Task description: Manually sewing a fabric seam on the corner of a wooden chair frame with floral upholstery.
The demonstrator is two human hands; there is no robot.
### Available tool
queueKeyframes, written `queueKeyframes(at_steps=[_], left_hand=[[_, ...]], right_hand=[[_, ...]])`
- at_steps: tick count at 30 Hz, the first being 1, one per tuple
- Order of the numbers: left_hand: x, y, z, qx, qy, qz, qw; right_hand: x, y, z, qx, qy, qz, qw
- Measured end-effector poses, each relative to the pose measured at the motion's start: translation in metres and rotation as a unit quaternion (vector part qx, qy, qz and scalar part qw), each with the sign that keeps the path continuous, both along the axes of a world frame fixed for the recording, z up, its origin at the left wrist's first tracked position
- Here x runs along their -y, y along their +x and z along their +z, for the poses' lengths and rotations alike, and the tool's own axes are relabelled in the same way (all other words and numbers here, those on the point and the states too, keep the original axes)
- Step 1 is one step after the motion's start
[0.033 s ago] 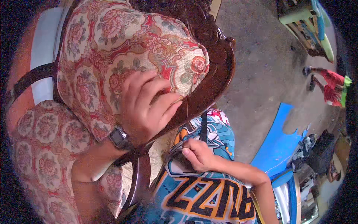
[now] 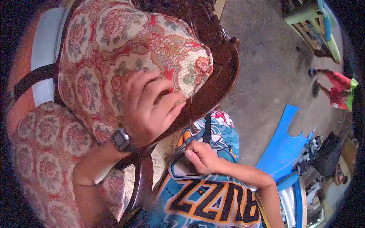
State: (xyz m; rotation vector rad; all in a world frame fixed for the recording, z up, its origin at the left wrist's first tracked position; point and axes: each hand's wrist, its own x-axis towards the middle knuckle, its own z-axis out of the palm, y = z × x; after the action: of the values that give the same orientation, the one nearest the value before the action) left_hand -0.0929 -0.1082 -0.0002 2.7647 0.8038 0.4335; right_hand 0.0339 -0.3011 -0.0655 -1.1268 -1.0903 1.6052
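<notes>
Floral woven fabric covers a padded chair part (image 2: 95, 57) edged by a dark carved wooden frame (image 2: 228, 72). Above the fabric's edge, my left hand (image 2: 148, 108), with a watch (image 2: 121, 140) on its wrist, pinches thumb and forefinger together. Whatever lies in that pinch is too small to make out. A thin thread (image 2: 191, 110) hangs beside those fingertips and runs down from the cushion's edge toward my right hand. My right hand (image 2: 201, 156) is closed in a fist over my lap, with the thread leading into it.
More floral upholstery (image 2: 45, 152) lies at the left, beside a dark curved wooden arm (image 2: 36, 78). On the concrete floor (image 2: 258, 68) at right is a blue sheet (image 2: 277, 140) near piled items. A person in red (image 2: 338, 89) stands farther right, below a pale slatted wooden piece (image 2: 311, 26).
My hands and the chair look unchanged. At the far right, the person's lower leg has shifted slightly.
</notes>
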Motion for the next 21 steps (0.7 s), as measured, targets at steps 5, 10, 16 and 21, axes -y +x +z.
queueKeyframes(at_steps=[5, 10, 16, 21], left_hand=[[-0.002, 0.002, 0.008, -0.027, 0.0, -0.046, 0.999], [0.0, 0.001, 0.0, -0.047, 0.016, -0.054, 0.997], [0.006, -0.002, -0.007, -0.046, 0.035, -0.039, 0.998], [0.01, -0.003, -0.01, -0.032, 0.022, -0.036, 0.999]], right_hand=[[-0.003, 0.0, 0.0, 0.003, 0.019, 0.009, 1.0], [-0.007, -0.002, -0.001, 0.016, 0.02, 0.059, 0.998], [0.018, 0.035, -0.009, 0.175, 0.059, -0.023, 0.982], [0.034, 0.103, -0.008, 0.211, -0.074, -0.324, 0.919]])
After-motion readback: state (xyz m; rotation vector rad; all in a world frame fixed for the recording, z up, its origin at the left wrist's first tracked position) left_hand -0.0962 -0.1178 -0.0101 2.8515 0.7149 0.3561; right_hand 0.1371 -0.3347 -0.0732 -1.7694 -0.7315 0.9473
